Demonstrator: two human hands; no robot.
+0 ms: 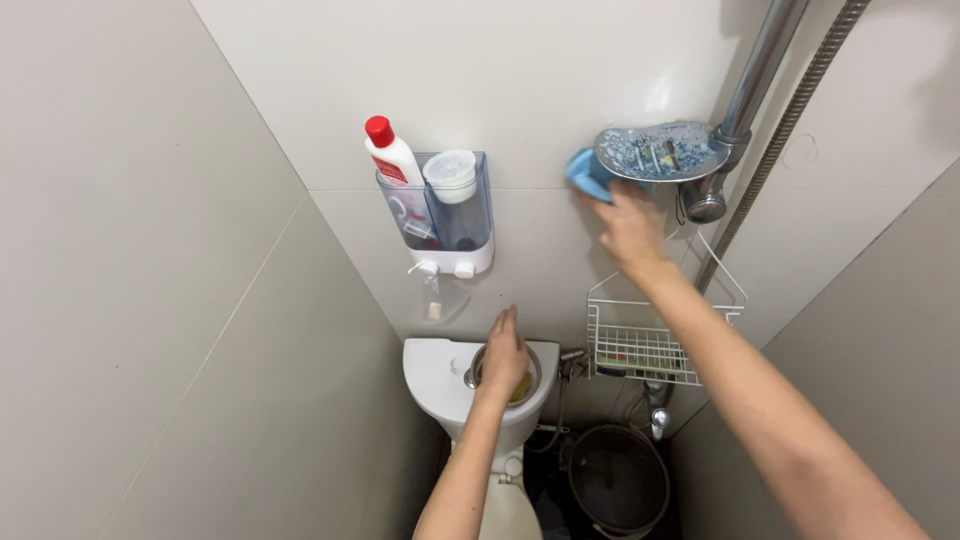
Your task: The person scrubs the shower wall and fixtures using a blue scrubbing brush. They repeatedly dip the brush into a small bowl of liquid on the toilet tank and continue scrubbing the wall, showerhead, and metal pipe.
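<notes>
Right hand raised, grip clamped on blue cloth, pressed against rim of round chrome shower head. Left hand flat, fingers together, on metal bowl atop white toilet cistern (likely bracing). White wire caddy below.

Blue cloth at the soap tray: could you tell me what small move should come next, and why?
Probably sweep the blue cloth along the soap tray, since the right hand presses it at the left rim only, while the left hand rests on the toilet tank.

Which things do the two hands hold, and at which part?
Right hand pinches a blue cloth at its lower edge. Left hand rests on a metal bowl; grip unclear.
</notes>
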